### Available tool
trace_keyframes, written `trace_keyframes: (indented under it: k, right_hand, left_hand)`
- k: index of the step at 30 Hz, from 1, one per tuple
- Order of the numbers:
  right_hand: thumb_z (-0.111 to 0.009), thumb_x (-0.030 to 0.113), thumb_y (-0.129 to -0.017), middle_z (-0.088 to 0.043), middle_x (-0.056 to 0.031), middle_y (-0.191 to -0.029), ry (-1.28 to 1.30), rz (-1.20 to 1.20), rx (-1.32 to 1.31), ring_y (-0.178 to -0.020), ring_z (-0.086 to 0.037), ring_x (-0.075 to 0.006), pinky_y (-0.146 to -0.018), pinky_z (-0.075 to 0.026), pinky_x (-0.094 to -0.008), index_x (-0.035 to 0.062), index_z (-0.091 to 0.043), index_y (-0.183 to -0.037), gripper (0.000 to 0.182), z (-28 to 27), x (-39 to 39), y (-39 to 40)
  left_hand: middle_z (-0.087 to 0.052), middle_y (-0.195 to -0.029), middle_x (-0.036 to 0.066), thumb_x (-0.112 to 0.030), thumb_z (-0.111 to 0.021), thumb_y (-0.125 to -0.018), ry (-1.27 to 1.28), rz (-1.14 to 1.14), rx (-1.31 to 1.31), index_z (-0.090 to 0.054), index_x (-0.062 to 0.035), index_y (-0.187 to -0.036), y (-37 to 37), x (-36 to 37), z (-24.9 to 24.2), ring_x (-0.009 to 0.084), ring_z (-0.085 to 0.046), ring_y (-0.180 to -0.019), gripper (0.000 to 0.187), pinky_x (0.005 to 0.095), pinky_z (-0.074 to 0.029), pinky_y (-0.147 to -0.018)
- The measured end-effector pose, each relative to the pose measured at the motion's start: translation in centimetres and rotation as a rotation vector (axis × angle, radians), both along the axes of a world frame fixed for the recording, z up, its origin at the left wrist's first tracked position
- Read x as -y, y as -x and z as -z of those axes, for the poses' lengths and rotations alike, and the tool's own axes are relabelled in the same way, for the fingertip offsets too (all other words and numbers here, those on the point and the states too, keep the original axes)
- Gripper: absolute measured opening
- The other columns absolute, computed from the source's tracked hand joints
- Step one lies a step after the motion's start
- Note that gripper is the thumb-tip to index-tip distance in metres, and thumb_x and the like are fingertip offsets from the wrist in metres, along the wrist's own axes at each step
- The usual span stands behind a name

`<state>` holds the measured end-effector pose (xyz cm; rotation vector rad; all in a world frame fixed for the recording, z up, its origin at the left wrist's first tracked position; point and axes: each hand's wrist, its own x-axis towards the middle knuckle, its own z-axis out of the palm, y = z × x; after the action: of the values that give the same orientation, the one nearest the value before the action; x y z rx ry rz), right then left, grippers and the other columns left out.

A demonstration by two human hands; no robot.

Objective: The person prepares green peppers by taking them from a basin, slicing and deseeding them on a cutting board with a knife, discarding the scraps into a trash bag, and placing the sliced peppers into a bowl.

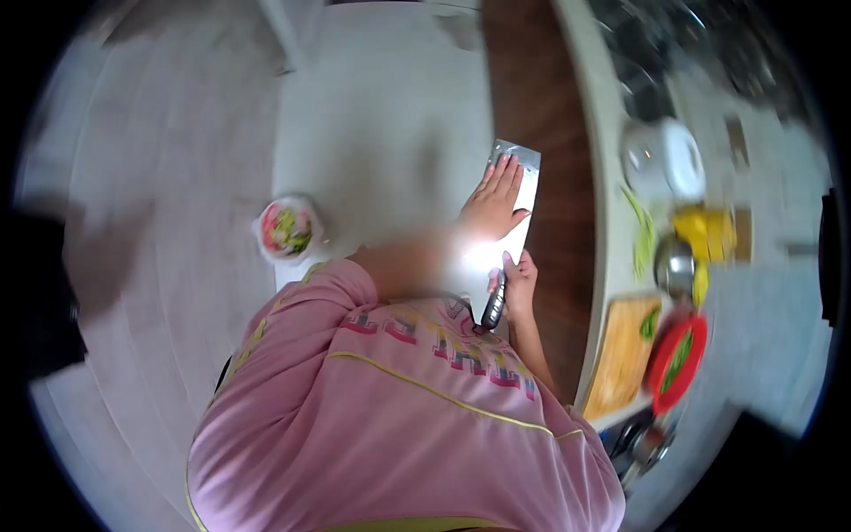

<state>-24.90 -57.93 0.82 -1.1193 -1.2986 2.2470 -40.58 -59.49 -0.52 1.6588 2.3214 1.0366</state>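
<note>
In front of my chest is a cleaver (526, 204) with a wide shiny blade and a black handle (494, 305) pointing toward me. My left hand (496, 206) lies flat on the blade, fingers stretched toward its far end. Around the base of the blade, by the handle, my right hand (521, 282) is closed, its thumb on the metal. A bright glare washes out the blade's near part, and the left forearm is blurred.
On the right counter are a wooden cutting board (616, 363), a red basket (656, 379) with greens, a metal bowl (675, 266), a yellow item (703, 232), green stalks (640, 235) and a white appliance (665, 160). A bin (264, 239) with vegetable scraps stands on the floor at left.
</note>
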Motion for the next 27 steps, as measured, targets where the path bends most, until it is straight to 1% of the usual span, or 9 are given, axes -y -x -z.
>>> trace_keyframes:
  k: [8, 11, 13, 15, 17, 19, 20, 24, 27]
  right_hand:
    - [-0.053, 0.016, -0.091, -0.056, -0.003, -0.069, 0.098, -0.741, 0.042, -0.048, -0.051, -0.0101, -0.04, -0.041, -0.0231, 0.0052, -0.052, -0.102, 0.015, 10.9, 9.7, 20.1]
    - [-0.052, 0.015, -0.09, -0.055, -0.0057, -0.065, -0.153, -1.059, 0.057, -0.047, -0.052, -0.013, -0.04, -0.042, -0.026, 0.0045, -0.051, -0.097, 0.013, 17.8, 15.4, 25.1]
    - [-0.052, 0.014, -0.09, -0.054, -0.0069, -0.063, -0.119, -1.182, 0.16, -0.047, -0.053, -0.0144, -0.04, -0.043, -0.0285, 0.004, -0.05, -0.093, 0.011, 21.2, 17.8, 27.7]
    - [-0.051, 0.014, -0.089, -0.053, -0.0077, -0.06, 0.138, -1.196, 0.411, -0.046, -0.053, -0.0155, -0.04, -0.044, -0.0313, 0.0035, -0.05, -0.088, 0.01, 25.0, 21.3, 30.6]
    - [-0.05, 0.013, -0.088, -0.053, -0.0083, -0.06, 0.152, -1.244, 0.373, -0.045, -0.053, -0.0167, -0.04, -0.045, -0.033, 0.0027, -0.05, -0.085, 0.01, 29.0, 23.7, 31.9]
    - [-0.049, 0.011, -0.086, -0.053, -0.0092, -0.06, 0.199, -1.257, 0.419, -0.045, -0.053, -0.0181, -0.04, -0.045, -0.0341, 0.0018, -0.051, -0.082, 0.01, 32.9, 26.5, 33.1]
    - [-0.049, 0.009, -0.085, -0.053, -0.0097, -0.06, 0.238, -1.242, 0.491, -0.045, -0.054, -0.0189, -0.04, -0.045, -0.0342, 0.0013, -0.051, -0.081, 0.009, 35.0, 28.0, 33.6]
    - [-0.047, 0.006, -0.081, -0.053, -0.0115, -0.059, 0.317, -1.228, 0.646, -0.046, -0.054, -0.0211, -0.04, -0.045, -0.035, 0.0005, -0.053, -0.078, 0.008, 40.8, 31.4, 35.1]
    - [-0.048, 0.007, -0.08, -0.054, -0.0116, -0.059, 0.278, -1.29, 0.675, -0.045, -0.054, -0.0209, -0.04, -0.045, -0.0351, 0.0008, -0.053, -0.077, 0.009, 42.3, 31.3, 35.9]
  left_hand:
    - [-0.018, -0.144, 0.029, -0.034, -0.051, -0.089, 0.321, -0.69, 0.246, -0.023, 0.0056, -0.139, 15.8, 20.3, 8.6, 0.0418, -0.013, -0.136, 0.07, 0.0505, -0.014, -0.11]
    - [-0.019, -0.145, 0.026, -0.033, -0.046, -0.092, 0.335, -0.833, 0.479, -0.022, 0.0025, -0.14, 18.5, 29.1, 15.9, 0.0412, -0.012, -0.137, 0.065, 0.0503, -0.014, -0.11]
    - [-0.02, -0.146, 0.025, -0.033, -0.044, -0.093, 0.224, -0.915, 0.7, -0.022, 0.0021, -0.14, 20.0, 33.2, 21.0, 0.041, -0.012, -0.137, 0.063, 0.0491, -0.013, -0.11]
    - [-0.02, -0.146, 0.026, -0.034, -0.046, -0.091, 0.256, -0.953, 0.596, -0.023, -0.0003, -0.141, 20.7, 38.4, 27.8, 0.0407, -0.012, -0.137, 0.064, 0.0535, -0.014, -0.109]
    - [-0.018, -0.146, 0.026, -0.035, -0.048, -0.09, 0.248, -1.043, 0.617, -0.023, -0.0019, -0.141, 19.6, 41.7, 31.4, 0.0411, -0.011, -0.137, 0.066, 0.0557, -0.013, -0.108]
    - [-0.014, -0.148, 0.025, -0.036, -0.048, -0.091, 0.181, -1.199, 0.753, -0.02, -0.0026, -0.142, 18.9, 44.1, 33.9, 0.0422, -0.009, -0.137, 0.068, 0.0559, -0.011, -0.108]
    - [-0.01, -0.149, 0.024, -0.042, -0.054, -0.087, 0.206, -1.237, 0.744, -0.017, -0.0023, -0.143, 18.2, 45.0, 35.5, 0.0421, -0.006, -0.138, 0.078, 0.0553, -0.01, -0.108]
    - [-0.005, -0.149, 0.024, -0.053, -0.066, -0.073, 0.295, -1.28, 0.741, -0.007, 0.0019, -0.143, 15.4, 45.6, 39.5, 0.0423, -0.003, -0.138, 0.107, 0.0566, -0.012, -0.107]
    - [-0.001, -0.15, 0.024, -0.055, -0.068, -0.07, 0.298, -1.253, 0.721, -0.004, 0.0025, -0.143, 14.2, 45.0, 41.7, 0.0441, -0.001, -0.137, 0.113, 0.0576, -0.013, -0.107]
